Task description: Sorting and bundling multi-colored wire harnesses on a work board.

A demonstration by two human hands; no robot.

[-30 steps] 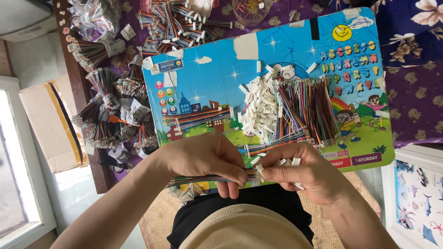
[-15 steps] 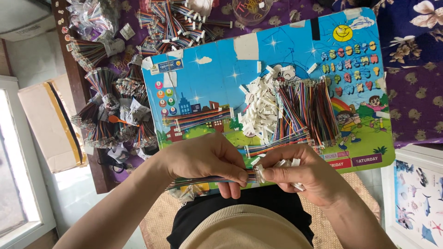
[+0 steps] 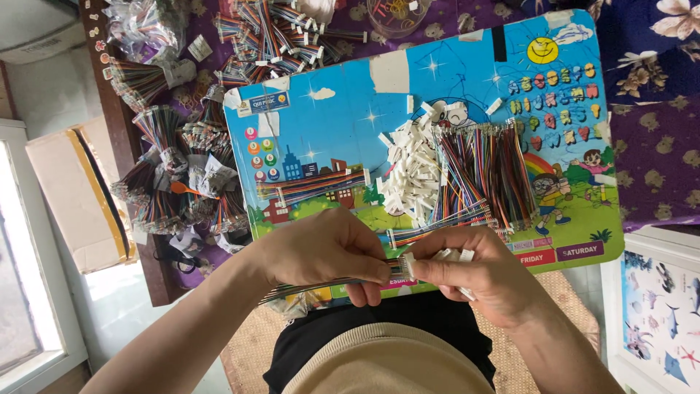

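Observation:
My left hand [image 3: 332, 252] grips a flat bundle of multicoloured wires [image 3: 306, 286] near its end, the wires trailing off to the left. My right hand [image 3: 481, 281] pinches a small white plastic connector [image 3: 408, 264] against the wire ends, with a few more white connectors [image 3: 456, 255] held in the same hand. Both hands meet just over the near edge of a colourful children's picture board [image 3: 328, 131]. On the board lie a heap of white connectors [image 3: 412, 171], a loose sheaf of coloured wires [image 3: 485, 171] and one finished wire strip [image 3: 313, 186].
Many bundled wire sets [image 3: 175, 175] and bagged ones [image 3: 146, 29] pile up to the left and far side on a purple floral cloth [image 3: 652, 146]. A clear container [image 3: 397, 14] with rubber bands stands at the far edge. A cardboard box [image 3: 69, 190] sits left.
My hands stay in the same place; the right fingers have shifted slightly at the connector on the wire ends.

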